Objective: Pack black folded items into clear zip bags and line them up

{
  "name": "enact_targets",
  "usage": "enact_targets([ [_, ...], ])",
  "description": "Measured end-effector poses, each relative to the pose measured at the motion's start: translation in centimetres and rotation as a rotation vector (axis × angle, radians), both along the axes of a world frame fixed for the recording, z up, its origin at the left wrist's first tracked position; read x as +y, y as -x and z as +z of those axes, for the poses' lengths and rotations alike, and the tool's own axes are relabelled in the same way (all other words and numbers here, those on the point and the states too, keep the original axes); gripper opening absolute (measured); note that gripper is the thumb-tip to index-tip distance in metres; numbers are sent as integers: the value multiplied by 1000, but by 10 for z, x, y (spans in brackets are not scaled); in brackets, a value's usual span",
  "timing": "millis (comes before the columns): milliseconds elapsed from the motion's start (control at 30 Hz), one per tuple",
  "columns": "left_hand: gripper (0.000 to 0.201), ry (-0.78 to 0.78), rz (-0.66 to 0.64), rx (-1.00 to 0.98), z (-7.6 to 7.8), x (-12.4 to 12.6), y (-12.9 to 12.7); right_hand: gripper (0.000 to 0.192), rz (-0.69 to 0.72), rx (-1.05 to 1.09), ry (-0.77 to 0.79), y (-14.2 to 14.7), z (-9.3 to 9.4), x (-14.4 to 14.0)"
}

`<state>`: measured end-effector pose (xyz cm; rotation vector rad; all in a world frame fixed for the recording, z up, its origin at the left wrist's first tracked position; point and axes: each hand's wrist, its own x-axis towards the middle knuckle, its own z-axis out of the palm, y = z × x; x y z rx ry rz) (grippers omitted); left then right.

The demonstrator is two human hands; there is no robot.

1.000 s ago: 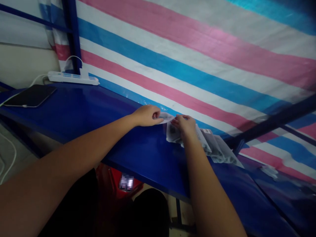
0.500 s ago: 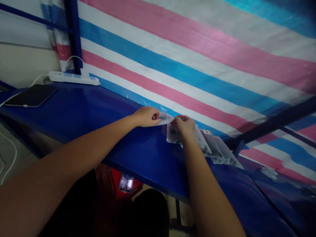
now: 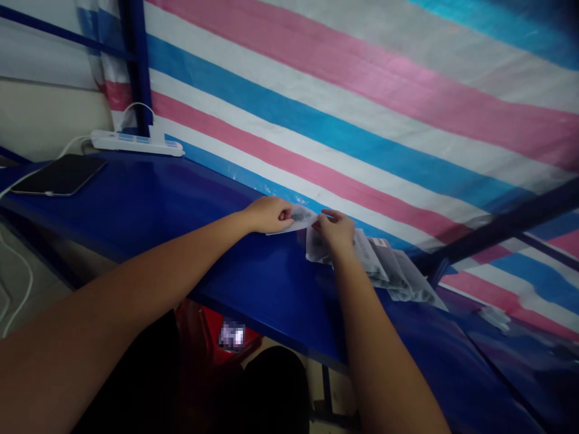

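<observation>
My left hand (image 3: 270, 214) is closed on the left end of a translucent frosted bag (image 3: 302, 216) with something grey inside. At the bag's right end is my right hand (image 3: 335, 230), its fingers bent together at the edge in a pinch. Below and to the right of that hand lies an overlapping row of similar frosted bags (image 3: 398, 272), with dark contents showing through. Part of the nearest one is hidden by my right hand and wrist.
The bags lie on a blue table (image 3: 271, 283) backed by a striped plastic sheet (image 3: 316, 120). At the far left are a white power strip (image 3: 136, 143) and a black tablet (image 3: 61, 175). A blue bar (image 3: 497, 220) slants across the right. A red stool (image 3: 212, 337) stands below the table edge.
The bag between my hands lies flatter, showing more of its face. My right hand has shifted very slightly left; my left hand stays in nearly the same spot.
</observation>
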<state>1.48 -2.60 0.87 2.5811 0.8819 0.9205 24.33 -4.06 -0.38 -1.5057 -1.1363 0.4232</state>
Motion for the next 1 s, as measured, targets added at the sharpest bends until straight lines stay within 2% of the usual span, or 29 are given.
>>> enact_targets([
  [233, 14, 3, 9, 14, -1, 1, 0, 20, 20, -25, -5, 2, -3, 2],
  [433, 13, -1, 4, 18, -2, 2, -1, 38, -12, -56, 16, 3, -4, 3],
  [600, 14, -6, 0, 10, -4, 3, -2, 38, -15, -85, 15, 0, -7, 5],
  [833, 12, 1, -17, 5, -3, 2, -1, 49, 3, -132, 10, 5, -4, -1],
  [1000, 12, 15, -4, 11, -1, -1, -1, 47, -2, -89, 19, 7, -4, 0],
])
